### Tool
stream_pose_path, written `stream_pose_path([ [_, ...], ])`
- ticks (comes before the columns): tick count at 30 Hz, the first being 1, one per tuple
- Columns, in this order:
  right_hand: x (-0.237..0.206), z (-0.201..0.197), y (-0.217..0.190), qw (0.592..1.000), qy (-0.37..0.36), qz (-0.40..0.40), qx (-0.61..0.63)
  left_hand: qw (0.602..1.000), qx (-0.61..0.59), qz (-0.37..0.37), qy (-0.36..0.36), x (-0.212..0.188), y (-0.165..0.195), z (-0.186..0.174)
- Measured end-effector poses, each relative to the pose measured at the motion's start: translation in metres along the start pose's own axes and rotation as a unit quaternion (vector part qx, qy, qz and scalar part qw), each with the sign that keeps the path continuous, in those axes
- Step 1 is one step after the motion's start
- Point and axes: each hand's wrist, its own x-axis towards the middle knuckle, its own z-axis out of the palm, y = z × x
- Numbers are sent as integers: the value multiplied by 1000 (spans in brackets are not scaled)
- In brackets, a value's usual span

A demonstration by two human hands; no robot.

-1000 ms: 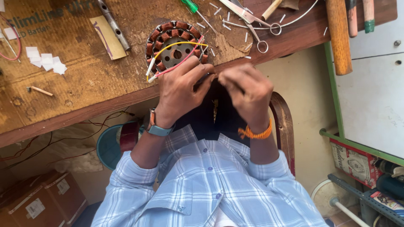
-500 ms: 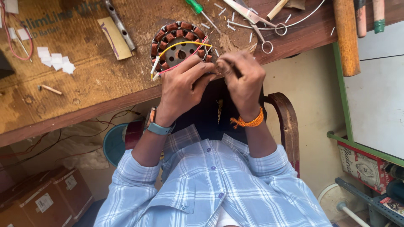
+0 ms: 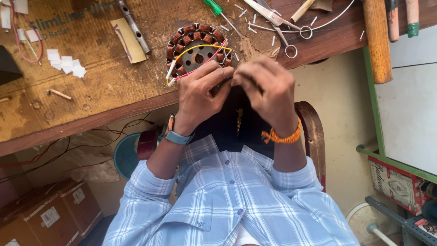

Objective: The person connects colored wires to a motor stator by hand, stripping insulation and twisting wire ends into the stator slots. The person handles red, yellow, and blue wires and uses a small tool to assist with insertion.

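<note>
Left hand (image 3: 200, 98) and right hand (image 3: 268, 89) hide whatever their fingertips pinch. Near rim of wound stator (image 3: 198, 48) covered by fingers. Hammer handle (image 3: 377, 38) cut off at top edge.

A shirt (image 3: 227, 205) in pale blue and white plaid filled the near side. The motor stator (image 3: 198, 48) had copper-brown coils, crossed by yellow and red wires (image 3: 200, 48). The screwdriver handle (image 3: 212, 6) was green, the wristband (image 3: 282, 136) orange, the watch strap (image 3: 178, 136) blue-grey.
</note>
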Motion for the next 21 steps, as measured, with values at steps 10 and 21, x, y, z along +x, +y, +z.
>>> stream_pose_path([
  [10,-24,23,-2,997,20,64,31,1000,7,-2,9,-2,-3,3],
  [21,-7,25,11,997,47,58,-3,1000,16,7,23,-2,-3,3],
])
